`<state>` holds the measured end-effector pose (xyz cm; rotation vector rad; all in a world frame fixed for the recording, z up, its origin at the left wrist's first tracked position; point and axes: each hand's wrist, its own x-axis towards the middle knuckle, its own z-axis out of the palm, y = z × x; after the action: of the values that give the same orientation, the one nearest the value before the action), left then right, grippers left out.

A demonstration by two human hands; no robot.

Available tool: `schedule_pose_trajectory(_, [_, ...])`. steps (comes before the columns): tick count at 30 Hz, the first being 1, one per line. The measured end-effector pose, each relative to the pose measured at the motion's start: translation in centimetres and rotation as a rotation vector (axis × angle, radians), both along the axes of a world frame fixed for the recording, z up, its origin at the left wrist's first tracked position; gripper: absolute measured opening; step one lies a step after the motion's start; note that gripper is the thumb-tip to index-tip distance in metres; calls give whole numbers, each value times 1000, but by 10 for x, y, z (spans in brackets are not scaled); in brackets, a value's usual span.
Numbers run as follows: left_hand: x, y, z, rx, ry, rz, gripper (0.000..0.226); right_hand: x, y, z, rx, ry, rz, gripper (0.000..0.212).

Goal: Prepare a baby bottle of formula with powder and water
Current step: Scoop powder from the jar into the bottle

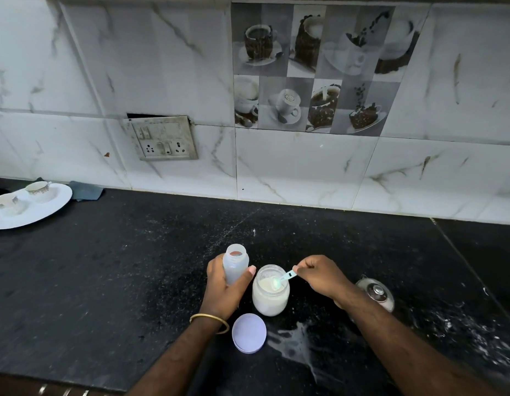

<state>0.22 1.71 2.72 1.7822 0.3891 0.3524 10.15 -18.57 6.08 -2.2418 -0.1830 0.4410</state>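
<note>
On the black counter (134, 267), far out at ten o'clock, a white plate (48, 208) carries two cups (38, 190), with a grey cloth (85, 190) just beyond its rim. None of that bears on the job.

Near the middle, the left hand (224, 287) is wrapped round the bottle (235, 262), thumb across the front, fingers behind. The bottle stands close to upright, its open mouth facing up and tipped a little toward twelve o'clock. Whether it holds anything I cannot tell.

Just right of it, almost touching the thumb, stands the open jar (271, 291), well filled with white powder. Its lid (249, 332) lies flat at the jar's seven o'clock, near the left wrist.

The right hand (319, 277) pinches the handle end of the scoop (282, 280) between thumb and fingertips. The scoop's long axis runs from the hand at two o'clock down to its bowl at eight o'clock, and the bowl sits in the jar's mouth, at or in the powder.

The coming move likely turns on this: the bottle mouth lies at about ten o'clock from the scoop bowl, higher than the jar rim. A loaded scoop would have to lift, cross the short gap leftward and tip over that narrow mouth.

Past the right forearm, at three o'clock, stands a steel kettle (376, 294). White spill (293, 344) streaks the counter at five o'clock.
</note>
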Motion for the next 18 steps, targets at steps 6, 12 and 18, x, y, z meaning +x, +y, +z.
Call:
schedule_pose_trajectory(6, [2,0,4,-3,-18,-14,36,-2,-1,3,75,136,-81,23])
schedule_pose_trajectory(12, [6,1,14,8,-27,-40,41,-4,-9,14,208,277,-175,18])
schedule_pose_trajectory(18, [18,4,28,10,-117,-29,44,-4,-18,59,397,286,-232,11])
